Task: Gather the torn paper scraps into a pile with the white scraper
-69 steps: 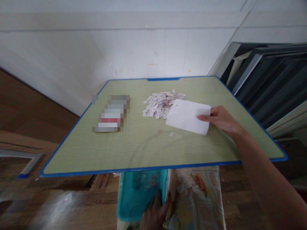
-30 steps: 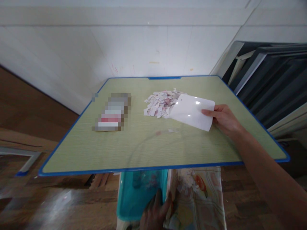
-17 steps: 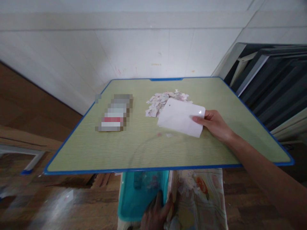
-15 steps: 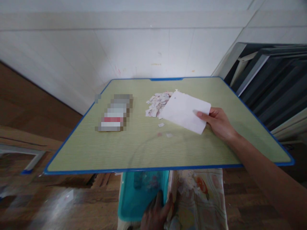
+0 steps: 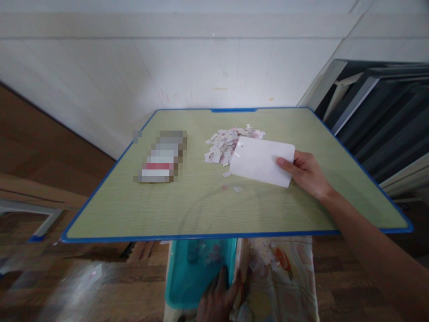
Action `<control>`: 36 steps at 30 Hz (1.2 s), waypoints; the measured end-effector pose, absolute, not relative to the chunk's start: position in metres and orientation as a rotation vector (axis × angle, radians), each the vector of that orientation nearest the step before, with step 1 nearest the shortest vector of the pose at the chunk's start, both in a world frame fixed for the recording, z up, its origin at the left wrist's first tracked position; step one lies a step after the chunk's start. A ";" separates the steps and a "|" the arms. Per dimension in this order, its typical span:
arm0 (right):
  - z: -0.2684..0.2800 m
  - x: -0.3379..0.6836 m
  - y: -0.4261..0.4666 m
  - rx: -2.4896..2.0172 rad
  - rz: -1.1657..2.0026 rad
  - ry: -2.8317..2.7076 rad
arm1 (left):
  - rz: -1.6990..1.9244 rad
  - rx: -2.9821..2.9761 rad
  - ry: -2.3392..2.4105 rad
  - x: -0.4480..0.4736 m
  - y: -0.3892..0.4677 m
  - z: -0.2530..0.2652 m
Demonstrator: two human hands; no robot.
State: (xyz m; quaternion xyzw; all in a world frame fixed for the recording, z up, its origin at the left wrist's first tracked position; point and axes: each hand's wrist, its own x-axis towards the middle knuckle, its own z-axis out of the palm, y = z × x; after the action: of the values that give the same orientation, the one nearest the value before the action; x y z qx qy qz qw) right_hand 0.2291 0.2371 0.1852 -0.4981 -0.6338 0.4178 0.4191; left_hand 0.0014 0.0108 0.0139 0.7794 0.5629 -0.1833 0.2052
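Observation:
My right hand (image 5: 306, 172) pinches a thin white card (image 5: 261, 162) by its right end, thumb on top. The card has a small hole near its far left corner and is held tilted over the table. Its left edge overlaps a heap of small cut paper pieces (image 5: 221, 143). Below the table's front edge, my left hand (image 5: 217, 297) grips the right rim of a teal plastic tray (image 5: 184, 288), fingers inside and thumb outside. Some blurry bits lie in the tray, partly hidden under the tabletop.
The pale green table (image 5: 134, 210) has a blue edge and stands against a white wall. A blurred-out flat item (image 5: 161, 156) lies on its left side. Stray paper pieces (image 5: 237, 189) lie nearer me. Patterned cloth (image 5: 284, 286) hangs below. Dark panels (image 5: 378, 107) lean at right.
My right hand has turned the card and drawn its left end toward me and to the right, uncovering more of the paper heap. My left hand stays at the tray.

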 end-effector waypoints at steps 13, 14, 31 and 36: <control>0.189 0.235 0.235 -1.235 1.105 -1.411 | -0.451 2.291 1.609 0.002 0.009 0.018; 0.189 0.235 0.235 -1.235 1.107 -1.389 | -0.455 2.291 1.616 0.002 0.008 0.016; 0.186 0.232 0.238 -1.197 1.043 -1.580 | -0.343 2.325 1.663 -0.001 0.003 0.010; 0.188 0.237 0.239 -1.237 0.981 -1.520 | -0.411 2.262 1.616 0.000 0.007 0.016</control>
State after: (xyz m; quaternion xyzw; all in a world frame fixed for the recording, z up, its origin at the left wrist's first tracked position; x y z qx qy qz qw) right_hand 0.2371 0.2386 0.1875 -0.5018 -0.6169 0.3981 0.4573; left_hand 0.0004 0.0072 0.0159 0.7940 0.5671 -0.1441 0.1650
